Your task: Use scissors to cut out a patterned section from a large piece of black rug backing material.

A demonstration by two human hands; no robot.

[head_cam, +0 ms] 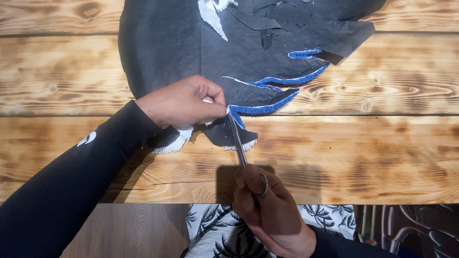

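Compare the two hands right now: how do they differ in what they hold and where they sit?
The left hand pinches the black fabric at its blue-stitched edge, resting on the wooden table. The right hand grips slim metal scissors and sits at the table's near edge, blades pointing toward the left hand. Both wear black sleeves.

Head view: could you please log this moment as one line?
left hand: pinches black fabric | right hand: holds scissors | blades at blue edge
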